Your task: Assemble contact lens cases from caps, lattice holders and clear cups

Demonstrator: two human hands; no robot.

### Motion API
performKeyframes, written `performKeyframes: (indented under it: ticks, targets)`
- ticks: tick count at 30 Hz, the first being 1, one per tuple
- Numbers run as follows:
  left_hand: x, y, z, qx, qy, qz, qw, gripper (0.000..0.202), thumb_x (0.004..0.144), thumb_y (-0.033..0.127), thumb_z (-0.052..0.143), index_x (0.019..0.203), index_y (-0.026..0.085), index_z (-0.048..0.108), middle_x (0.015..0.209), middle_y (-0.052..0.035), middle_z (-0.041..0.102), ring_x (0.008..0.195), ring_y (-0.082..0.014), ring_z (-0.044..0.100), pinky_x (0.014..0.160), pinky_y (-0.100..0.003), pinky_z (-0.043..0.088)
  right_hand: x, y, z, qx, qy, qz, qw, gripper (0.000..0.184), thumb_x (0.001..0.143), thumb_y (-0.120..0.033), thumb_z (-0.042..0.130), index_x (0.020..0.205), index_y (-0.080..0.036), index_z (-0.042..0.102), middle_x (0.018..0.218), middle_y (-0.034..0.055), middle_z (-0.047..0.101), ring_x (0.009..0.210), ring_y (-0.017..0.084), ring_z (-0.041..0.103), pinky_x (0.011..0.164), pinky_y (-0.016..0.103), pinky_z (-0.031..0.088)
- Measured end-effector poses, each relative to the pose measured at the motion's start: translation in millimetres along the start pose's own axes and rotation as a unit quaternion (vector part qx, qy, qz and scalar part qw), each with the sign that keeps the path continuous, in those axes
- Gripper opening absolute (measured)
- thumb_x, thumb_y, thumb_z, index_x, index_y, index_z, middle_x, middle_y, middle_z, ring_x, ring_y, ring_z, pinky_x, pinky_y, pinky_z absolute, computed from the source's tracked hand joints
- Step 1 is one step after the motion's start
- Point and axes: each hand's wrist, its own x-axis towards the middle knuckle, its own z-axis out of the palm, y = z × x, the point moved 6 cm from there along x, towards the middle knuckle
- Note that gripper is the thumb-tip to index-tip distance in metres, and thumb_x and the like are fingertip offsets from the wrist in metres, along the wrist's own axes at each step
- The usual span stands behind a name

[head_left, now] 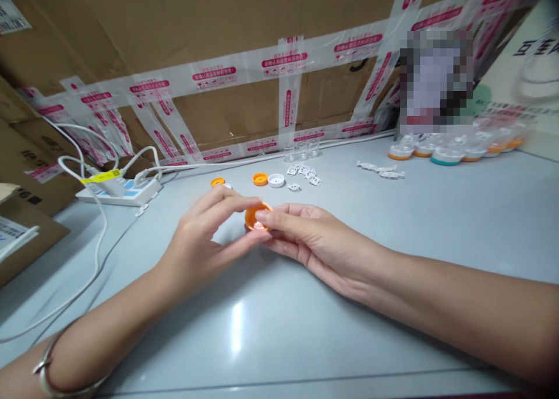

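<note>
Over the middle of the table, an orange round cap (pixel 250 217) is held between both hands, its hollow side facing me. My left hand (pixel 209 227) pinches its rim with finger on top and thumb below. My right hand (pixel 301 230) grips it from the right, thumb pressed into the hollow; a small pale piece seems to lie under that thumb, too little to name. Beyond the hands lie another orange cap (pixel 259 179), a white ring-shaped cap (pixel 276 180) and several small white plastic parts (pixel 305 172). A further orange cap (pixel 217 182) shows partly behind my left hand.
Clear cylinders (pixel 301 149) stand by the taped cardboard box (pixel 218 49). At the back right are several clear domed pieces with coloured bases (pixel 449 152); white parts (pixel 381 170) lie nearer. A power strip (pixel 122 190) with white cables sits at left.
</note>
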Motion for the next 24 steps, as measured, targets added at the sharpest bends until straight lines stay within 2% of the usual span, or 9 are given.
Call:
performKeyframes:
  ticks: [3, 7, 11, 15, 17, 20, 24]
  targets:
    - [-1.7, -0.5, 2.2, -0.030, -0.016, 0.014, 0.999, 0.037, 0.076, 0.028, 0.067, 0.111, 0.020, 0.058, 0.093, -0.0058, 0.063, 0.084, -0.0155, 0.059, 0.077, -0.029, 0.048, 1.4, 0.2, -1.6, -0.007, 0.014, 0.018, 1.000, 0.008, 0.078, -0.012, 0.060, 0.073, -0.011, 0.065, 0.075, 0.0039, 0.068, 0.070, 0.009, 0.064, 0.081, 0.023, 0.053]
    - [-2.9, -5.5, 1.3, -0.072, -0.027, 0.018, 0.997, 0.045, 0.077, 0.027, 0.065, 0.121, 0.023, 0.053, 0.103, -0.0075, 0.062, 0.093, -0.0170, 0.059, 0.082, -0.032, 0.049, 3.0, -2.4, -0.8, -0.005, -0.013, 0.044, 0.999, 0.013, 0.082, -0.014, 0.055, 0.078, -0.012, 0.067, 0.076, 0.0042, 0.068, 0.074, 0.009, 0.065, 0.075, 0.019, 0.054]
    - [-3.0, -7.6, -2.3, -0.111, -0.035, 0.027, 0.993, 0.035, 0.083, 0.016, 0.058, 0.117, 0.020, 0.056, 0.101, -0.0079, 0.063, 0.093, -0.0153, 0.059, 0.083, -0.029, 0.049, 3.9, -2.0, -1.6, -0.033, -0.051, 0.089, 0.994, 0.014, 0.082, -0.014, 0.054, 0.079, -0.014, 0.068, 0.074, 0.0027, 0.066, 0.075, 0.009, 0.064, 0.072, 0.018, 0.053]
    - [-3.6, -5.6, -5.4, -0.144, -0.044, 0.038, 0.988, 0.035, 0.082, 0.007, 0.055, 0.114, 0.020, 0.058, 0.102, -0.0068, 0.063, 0.096, -0.0142, 0.058, 0.086, -0.028, 0.047, 5.2, -2.2, -3.3, -0.038, -0.076, 0.103, 0.991, 0.008, 0.076, -0.012, 0.060, 0.073, -0.014, 0.067, 0.075, 0.0005, 0.062, 0.071, 0.008, 0.059, 0.072, 0.021, 0.050]
    - [-3.5, -5.5, -8.0, -0.166, -0.028, 0.024, 0.986, 0.033, 0.081, 0.007, 0.056, 0.112, 0.019, 0.060, 0.101, -0.0072, 0.064, 0.096, -0.0148, 0.059, 0.085, -0.028, 0.048, 5.5, -4.1, -0.3, -0.043, -0.109, 0.089, 0.989, 0.002, 0.072, -0.014, 0.065, 0.071, -0.014, 0.067, 0.073, -0.0005, 0.061, 0.069, 0.007, 0.056, 0.071, 0.020, 0.047]
    - [-3.4, -8.3, -9.9, -0.207, 0.002, -0.043, 0.977, 0.022, 0.078, 0.014, 0.062, 0.099, 0.015, 0.064, 0.092, -0.0077, 0.067, 0.086, -0.0156, 0.062, 0.078, -0.028, 0.051, 5.1, -10.4, 5.9, -0.088, -0.152, 0.032, 0.984, 0.009, 0.067, -0.021, 0.072, 0.071, -0.014, 0.067, 0.072, -0.0015, 0.060, 0.069, 0.006, 0.054, 0.071, 0.019, 0.044]
    - [-5.5, -9.4, -7.4, -0.236, 0.014, -0.126, 0.963, 0.013, 0.072, 0.019, 0.069, 0.083, 0.013, 0.065, 0.076, -0.0039, 0.067, 0.067, -0.0124, 0.061, 0.064, -0.025, 0.052, 4.6, -16.6, 7.7, -0.172, -0.138, -0.048, 0.974, 0.017, 0.067, -0.028, 0.073, 0.076, -0.017, 0.066, 0.070, -0.0033, 0.060, 0.068, 0.007, 0.053, 0.075, 0.023, 0.042]
